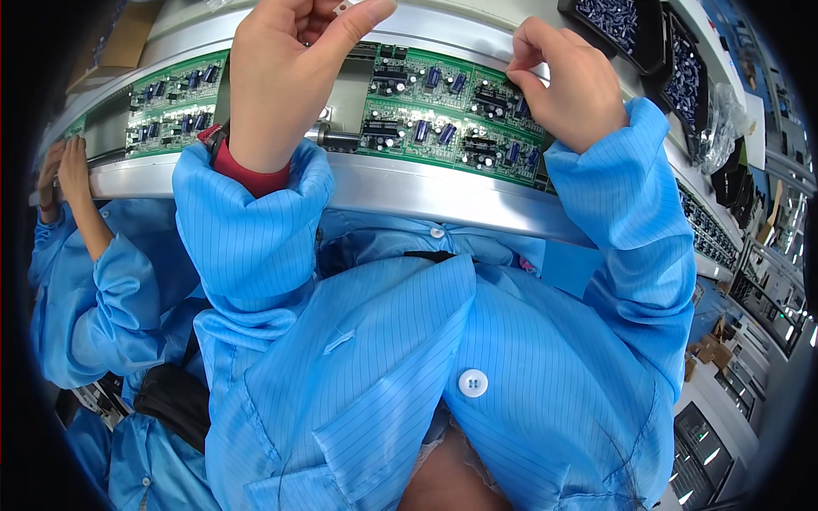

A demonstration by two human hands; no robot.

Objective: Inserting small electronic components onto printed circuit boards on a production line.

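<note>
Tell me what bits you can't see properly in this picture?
Head view only:
- Left hand: its fingers curl away, so whatever they pinch is hidden; its back also covers part of the green circuit board.
- Right hand: the fingertips press on the board's far edge, hiding what lies under them.
- Black trays: cut off by the top edge, their small parts too tiny to name.

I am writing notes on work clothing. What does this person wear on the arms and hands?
Both hands, the left hand and the right hand, are bare, without gloves. Each arm has a loose bright-blue sleeve with thin pinstripes and a gathered cuff. A red inner cuff shows at the left wrist.
</note>
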